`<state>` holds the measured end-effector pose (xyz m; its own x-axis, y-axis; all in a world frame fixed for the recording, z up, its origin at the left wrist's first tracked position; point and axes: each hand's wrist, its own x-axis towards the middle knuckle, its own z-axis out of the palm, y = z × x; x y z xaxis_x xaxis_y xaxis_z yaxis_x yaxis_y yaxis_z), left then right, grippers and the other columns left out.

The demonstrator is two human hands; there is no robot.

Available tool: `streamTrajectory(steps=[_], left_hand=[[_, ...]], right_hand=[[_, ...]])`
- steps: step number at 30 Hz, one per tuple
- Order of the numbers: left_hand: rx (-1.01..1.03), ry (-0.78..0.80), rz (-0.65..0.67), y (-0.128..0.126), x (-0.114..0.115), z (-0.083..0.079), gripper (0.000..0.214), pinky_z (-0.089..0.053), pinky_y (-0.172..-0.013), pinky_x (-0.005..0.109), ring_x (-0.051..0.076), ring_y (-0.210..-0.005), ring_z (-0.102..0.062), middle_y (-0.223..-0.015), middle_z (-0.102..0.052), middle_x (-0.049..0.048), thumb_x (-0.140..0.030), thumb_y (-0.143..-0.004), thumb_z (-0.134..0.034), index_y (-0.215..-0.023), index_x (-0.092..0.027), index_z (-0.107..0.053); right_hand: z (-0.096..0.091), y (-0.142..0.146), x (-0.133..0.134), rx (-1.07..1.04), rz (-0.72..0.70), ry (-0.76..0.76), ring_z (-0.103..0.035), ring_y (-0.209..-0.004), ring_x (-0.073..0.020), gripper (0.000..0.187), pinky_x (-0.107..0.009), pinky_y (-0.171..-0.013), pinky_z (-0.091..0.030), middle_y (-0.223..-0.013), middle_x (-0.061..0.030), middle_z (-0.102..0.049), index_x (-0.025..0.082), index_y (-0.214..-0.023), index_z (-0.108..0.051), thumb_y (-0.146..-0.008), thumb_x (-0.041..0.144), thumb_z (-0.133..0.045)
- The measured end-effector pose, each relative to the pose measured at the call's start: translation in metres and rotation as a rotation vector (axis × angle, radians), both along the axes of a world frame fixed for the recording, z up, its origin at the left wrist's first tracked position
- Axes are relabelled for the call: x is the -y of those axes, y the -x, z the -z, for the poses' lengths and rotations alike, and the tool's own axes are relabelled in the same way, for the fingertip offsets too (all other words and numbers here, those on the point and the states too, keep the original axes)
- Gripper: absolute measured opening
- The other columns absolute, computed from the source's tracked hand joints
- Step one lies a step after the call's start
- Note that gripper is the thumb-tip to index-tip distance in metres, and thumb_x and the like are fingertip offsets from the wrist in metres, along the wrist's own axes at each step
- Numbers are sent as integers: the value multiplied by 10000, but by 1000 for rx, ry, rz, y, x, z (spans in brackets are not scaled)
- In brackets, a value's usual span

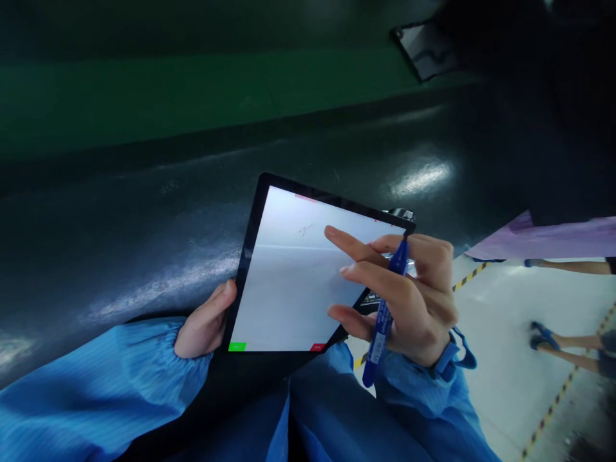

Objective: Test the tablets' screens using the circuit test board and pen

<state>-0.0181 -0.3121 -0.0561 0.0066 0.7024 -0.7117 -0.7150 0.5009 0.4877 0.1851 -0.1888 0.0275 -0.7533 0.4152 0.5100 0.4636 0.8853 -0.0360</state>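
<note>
A black-framed tablet [289, 282] with a bright white screen is tilted in front of me, with a small scribble near its top and green and red buttons along its lower edge. My left hand [205, 321] grips its left edge, thumb on the bezel. My right hand [409, 289] hovers over the right side of the screen. Its index finger is stretched toward the scribble. A blue marker pen [385, 308] is tucked between its fingers, pointing down. Both my arms wear blue sleeves.
A dark glossy surface [168, 212] with a green band behind it fills the left and middle. Another dark tablet [423, 48] lies at the top right. At right is a pale floor with yellow-black tape [469, 276], a purple sheet [553, 237], and another person's legs [568, 346] in blue shoes.
</note>
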Motion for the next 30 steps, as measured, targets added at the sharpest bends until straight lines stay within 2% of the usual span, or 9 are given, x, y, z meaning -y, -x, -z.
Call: streamTrajectory(steps=[4, 8, 12, 15, 19, 23, 27, 30], left_hand=[[33, 16, 10, 0, -1, -1, 407, -493, -1085, 426, 339, -1243, -616, -992, -787, 43, -558, -785, -770, -960, -191, -783], [50, 40, -11, 1, -1, -2, 401, -483, -1096, 400, 317, -1268, -601, -1040, -787, 27, -542, -786, -781, -985, -194, -781], [64, 19, -8, 1, -1, -4, 386, -470, -1109, 396, 310, -1268, -604, -1023, -790, 28, -531, -796, -779, -993, -199, -790], [96, -7, -5, 1, -3, -7, 378, -537, -1007, 299, 256, -1125, -693, -1010, -794, -6, -533, -769, -805, -982, -221, -802], [161, -60, -23, 0, -4, -10, 273, -567, -870, 200, 180, -990, -738, -1002, -793, -56, -475, -816, -784, -982, -260, -804], [124, -33, -11, 1, -4, -10, 273, -566, -933, 278, 235, -1042, -726, -990, -796, -13, -462, -878, -721, -962, -213, -795], [103, -29, 11, 2, -5, -8, 310, -575, -921, 284, 249, -1055, -720, -996, -794, -22, -488, -848, -744, -987, -216, -794], [80, -49, 40, 1, -4, -7, 388, -565, -963, 308, 266, -1122, -693, -1069, -783, -2, -540, -835, -737, -1044, -218, -784]], right_hand=[[-2, -4, 0, -24, -47, -20, -656, -888, -225, 91, -379, -738, -524, -1050, -45, -789, 223, -953, -597, -950, 288, -660], [-3, -5, 4, -56, -7, -11, -684, -783, -186, 198, -359, -704, -538, -1053, -27, -788, 229, -893, -592, -868, 64, -697], [-3, -3, 6, 6, 40, 5, -688, -760, -183, 130, -353, -672, -548, -1067, -55, -785, 209, -901, -602, -890, 148, -717], [-5, -4, 5, -12, 24, -19, -690, -770, -188, 122, -355, -673, -564, -1043, -37, -790, 211, -918, -614, -889, 178, -727], [-8, -14, 3, -58, 65, -9, -710, -810, -231, 191, -392, -675, -578, -976, -28, -795, 223, -958, -628, -846, 138, -758], [-9, -24, 0, -85, 118, 35, -725, -851, -257, 232, -432, -720, -572, -984, -31, -791, 257, -969, -627, -836, 114, -754], [-9, -17, -1, -47, 1, -4, -677, -728, -214, 202, -411, -720, -562, -1047, -81, -788, 196, -1009, -614, -862, 200, -754], [-11, -5, -2, 34, -80, 33, -617, -652, -153, 169, -351, -673, -553, -1178, -81, -753, 206, -1024, -578, -924, 275, -697]])
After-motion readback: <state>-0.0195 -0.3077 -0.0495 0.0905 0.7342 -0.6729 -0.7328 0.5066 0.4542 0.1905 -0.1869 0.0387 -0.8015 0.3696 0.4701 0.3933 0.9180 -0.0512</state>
